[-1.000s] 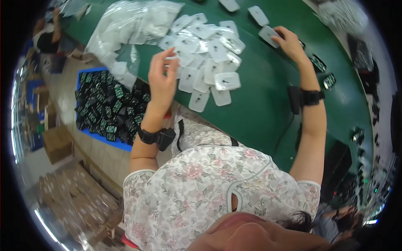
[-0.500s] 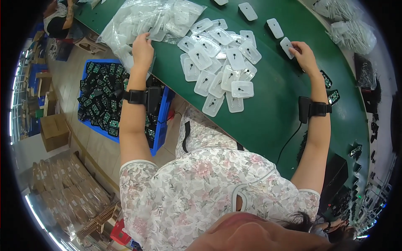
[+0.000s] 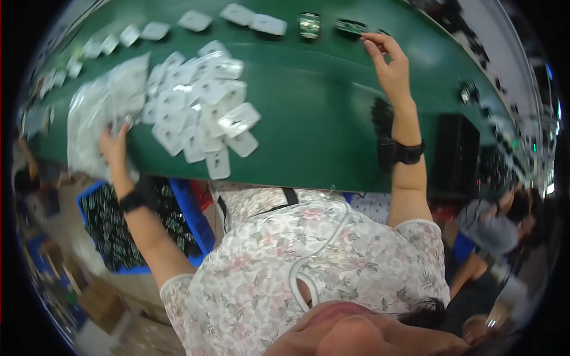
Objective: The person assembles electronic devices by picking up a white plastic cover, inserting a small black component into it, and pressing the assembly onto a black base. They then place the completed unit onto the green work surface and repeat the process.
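At the table's far side, my right hand (image 3: 390, 70) reaches out with thumb and forefinger closed at the near end of a green circuit board in a black housing (image 3: 350, 26). Another such board (image 3: 309, 25) lies to its left. My left hand (image 3: 114, 148) rests against a clear plastic bag of white plastic covers (image 3: 98, 110), thumb apart from the fingers; motion blurs it. Right of the bag spreads a loose pile of white translucent covers (image 3: 202, 101), each with a small dark mark.
White covers (image 3: 195, 21) stand in a curved row along the far side of the green table (image 3: 309, 118). A blue crate (image 3: 199, 222) of dark housings with boards sits below the near edge. A black box (image 3: 454, 151) is at right; another person (image 3: 490, 225) sits beyond.
The view has swung to the right. My right hand has left the white cover and moved to a circuit board. My left hand is still at the bag, its fingers lower beside it.
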### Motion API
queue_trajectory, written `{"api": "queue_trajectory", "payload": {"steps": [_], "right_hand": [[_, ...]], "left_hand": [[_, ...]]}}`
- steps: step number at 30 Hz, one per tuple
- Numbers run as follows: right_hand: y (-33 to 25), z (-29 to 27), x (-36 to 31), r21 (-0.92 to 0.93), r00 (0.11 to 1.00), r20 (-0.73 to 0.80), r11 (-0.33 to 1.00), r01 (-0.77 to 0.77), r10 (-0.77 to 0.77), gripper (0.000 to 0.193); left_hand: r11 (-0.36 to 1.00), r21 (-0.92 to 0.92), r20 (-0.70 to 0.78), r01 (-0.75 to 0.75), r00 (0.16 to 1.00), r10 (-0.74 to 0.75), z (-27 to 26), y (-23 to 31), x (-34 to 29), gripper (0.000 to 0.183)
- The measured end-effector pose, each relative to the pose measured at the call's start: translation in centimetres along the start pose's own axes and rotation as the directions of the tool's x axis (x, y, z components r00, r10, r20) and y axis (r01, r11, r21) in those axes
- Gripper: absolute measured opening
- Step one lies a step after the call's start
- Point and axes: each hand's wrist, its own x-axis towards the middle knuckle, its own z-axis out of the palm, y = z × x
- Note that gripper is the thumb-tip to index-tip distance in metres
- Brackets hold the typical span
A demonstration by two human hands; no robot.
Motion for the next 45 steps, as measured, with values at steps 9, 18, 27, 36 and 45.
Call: {"api": "queue_trajectory", "payload": {"steps": [9, 18, 27, 36, 45], "right_hand": [[5.0, -5.3, -8.3, -0.203, 0.919, -0.153, 0.898, -0.39, 0.365, 0.016], [6.5, -6.0, -9.5, -0.454, 0.911, -0.101, 0.797, -0.399, 0.399, 0.015], [6.7, -4.6, -10.8, -0.63, 0.975, -0.021, 0.754, -0.185, 0.222, 0.011], [-3.3, 0.6, -9.4, 0.28, 0.918, 0.268, 0.888, -0.365, 0.293, 0.013], [-7.9, 5.7, -10.0, 0.389, 0.916, 0.329, 0.852, -0.351, 0.227, 0.012]], "left_hand": [[0.707, -0.706, -0.105, 0.045, 0.98, -0.167, -4.6, 7.0, -7.2, 0.047], [0.389, -0.921, 0.128, 0.004, 0.947, 0.294, -7.2, 21.1, -14.3, 0.021], [0.259, -0.956, 0.276, 0.141, 0.735, 0.62, -4.4, 29.8, -19.8, 0.018], [0.347, -0.906, 0.419, 0.242, 0.634, 0.65, -3.2, 33.4, -21.3, 0.012], [0.247, -0.95, 0.307, 0.192, 0.714, 0.629, -4.4, 32.9, -21.3, 0.014]]}}
